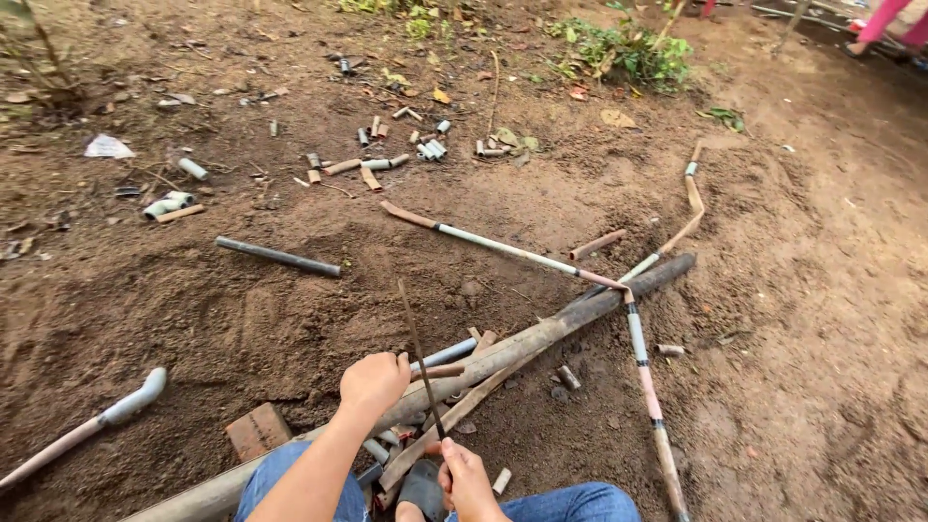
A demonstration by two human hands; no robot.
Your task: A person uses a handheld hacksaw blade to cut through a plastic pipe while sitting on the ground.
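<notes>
My left hand (374, 380) presses down on a long muddy pipe (541, 333) that lies diagonally across the bare soil. My right hand (467, 478) grips the lower end of a thin dark blade (419, 353), which stands up across the pipe beside the left hand. A flat brown strip (454, 420) lies under the blade, along the pipe. A grey tube (447, 354) pokes out behind the pipe. My knees in blue jeans (570, 506) frame the bottom edge.
Thin jointed rods (640, 353) (503, 247) cross the pipe's far end. A dark pipe (278, 257) lies left of centre. Several short cut tube pieces (372, 166) litter the far ground. A brick (257, 431) and a bent white pipe (121, 411) lie lower left. Plants (628, 48) grow behind.
</notes>
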